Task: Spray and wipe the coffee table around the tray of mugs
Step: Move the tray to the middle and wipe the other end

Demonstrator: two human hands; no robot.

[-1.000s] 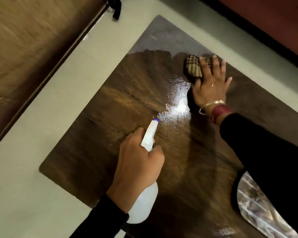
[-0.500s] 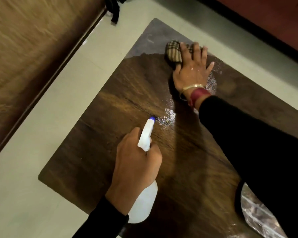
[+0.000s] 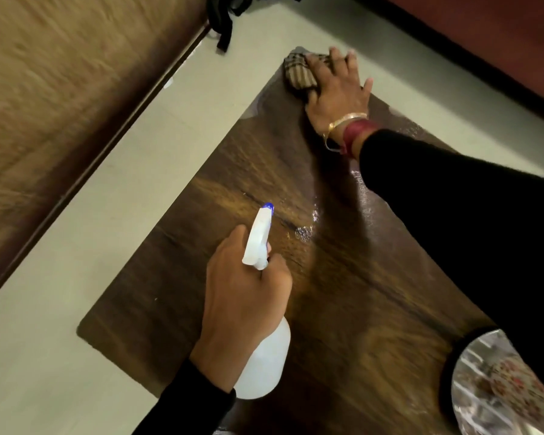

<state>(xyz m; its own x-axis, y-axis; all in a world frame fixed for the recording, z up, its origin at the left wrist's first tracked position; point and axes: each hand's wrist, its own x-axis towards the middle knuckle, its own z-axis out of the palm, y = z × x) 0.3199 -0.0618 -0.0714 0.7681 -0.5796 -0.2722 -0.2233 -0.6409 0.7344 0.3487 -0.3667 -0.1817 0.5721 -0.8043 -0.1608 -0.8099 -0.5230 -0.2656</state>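
The right hand (image 3: 336,92), fingers spread flat, presses a checked cloth (image 3: 299,73) onto the far corner of the dark wooden surface (image 3: 358,309). The left hand (image 3: 242,296) is wrapped around a white spray bottle (image 3: 264,365) over the near edge. A shiny tray (image 3: 496,390) sits at the right edge, partly hidden.
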